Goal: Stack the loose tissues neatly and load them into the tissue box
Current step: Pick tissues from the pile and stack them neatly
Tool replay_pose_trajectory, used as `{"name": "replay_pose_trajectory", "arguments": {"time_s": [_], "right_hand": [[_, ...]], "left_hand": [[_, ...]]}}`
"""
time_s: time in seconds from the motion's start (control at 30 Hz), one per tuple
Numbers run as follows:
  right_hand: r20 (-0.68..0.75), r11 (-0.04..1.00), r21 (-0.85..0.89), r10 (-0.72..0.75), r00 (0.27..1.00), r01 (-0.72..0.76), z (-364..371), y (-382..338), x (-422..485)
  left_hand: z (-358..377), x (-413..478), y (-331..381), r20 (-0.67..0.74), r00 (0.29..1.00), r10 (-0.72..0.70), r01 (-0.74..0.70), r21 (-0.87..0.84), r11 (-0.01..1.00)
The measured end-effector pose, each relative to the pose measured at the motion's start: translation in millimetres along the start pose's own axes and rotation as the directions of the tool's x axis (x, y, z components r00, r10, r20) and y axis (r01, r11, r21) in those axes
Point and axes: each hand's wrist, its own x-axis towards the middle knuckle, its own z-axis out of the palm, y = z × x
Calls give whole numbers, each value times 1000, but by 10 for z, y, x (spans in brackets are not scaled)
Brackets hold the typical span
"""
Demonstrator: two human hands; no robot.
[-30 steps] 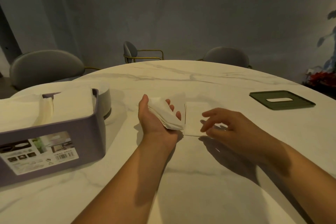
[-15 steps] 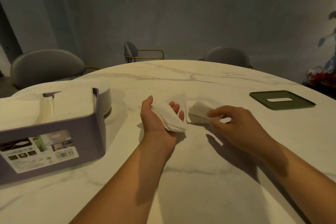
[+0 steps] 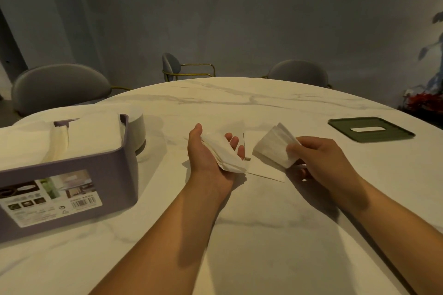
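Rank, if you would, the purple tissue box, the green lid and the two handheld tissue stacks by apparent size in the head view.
1. purple tissue box: clearly largest, though nearest.
2. green lid: widest of the rest, but flat and farther, so unsure.
3. left-hand stack and right-hand stack: alike, not ranked.

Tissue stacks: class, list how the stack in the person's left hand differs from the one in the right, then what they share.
Support: the left-hand stack lies across the upturned left hand; the right-hand stack is pinched at one end by the right hand. Shape: the left-hand stack lies fairly flat; the right-hand stack fans apart. Shared: both are white, layered and held off the table.
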Motion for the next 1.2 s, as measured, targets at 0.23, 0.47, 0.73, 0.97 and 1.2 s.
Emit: {"name": "replay_pose_trajectory", "arguments": {"time_s": [0.23,0.47,0.73,0.97,1.2], "right_hand": [[32,958,234,165,986,-167,-63,-44,-16],[28,525,756,571,821,-391,-187,-57,107],[150,404,823,522,840,-399,-182,-168,52],[80,546,798,323,943,-255,-158,-222,-29],[177,867,-25,-485,856,497,136,-142,-184]], "left_hand": [[14,-22,-25,36,999,-24,23,11,1000],[54,-60,-99,63,996,-67,64,56,996],[60,-91,-104,78,994,-80,76,54,996],[103,-126,-190,109,978,-180,161,157,974],[85,-108,-232,251,942,-222,158,251,955]]}}
